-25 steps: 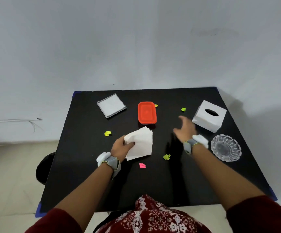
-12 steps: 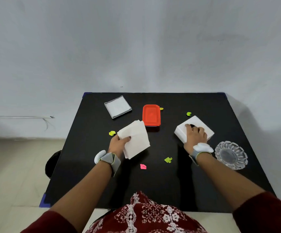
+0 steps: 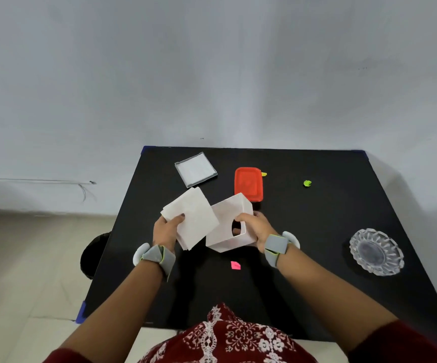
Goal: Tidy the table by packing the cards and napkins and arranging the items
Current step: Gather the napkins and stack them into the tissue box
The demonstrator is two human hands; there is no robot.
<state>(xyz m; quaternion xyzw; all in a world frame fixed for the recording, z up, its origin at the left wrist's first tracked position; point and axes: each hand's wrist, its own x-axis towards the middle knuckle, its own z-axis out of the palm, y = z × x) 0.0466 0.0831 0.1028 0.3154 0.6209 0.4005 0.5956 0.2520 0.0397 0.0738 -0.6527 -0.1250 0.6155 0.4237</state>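
Observation:
My left hand (image 3: 167, 231) grips a stack of white napkins (image 3: 192, 215) and holds it tilted above the black table (image 3: 317, 231). My right hand (image 3: 255, 226) holds a white tissue box (image 3: 228, 218) lifted off the table, thumb at its oval opening. The napkin stack overlaps the box's left side. A clear case of white cards (image 3: 196, 169) lies at the back left. An orange-red lidded container (image 3: 248, 183) sits behind the box.
A glass ashtray (image 3: 376, 251) stands at the right. Small crumpled scraps lie about: a green one (image 3: 307, 183) at the back, a yellow one (image 3: 264, 174) by the orange-red container, a pink one (image 3: 235, 265) near me. A dark bin (image 3: 94, 254) sits on the floor at the left.
My right hand reached the tissue box at the right, grasped it, and carried it left to the middle, lifted. My left hand raised the napkin stack against it.

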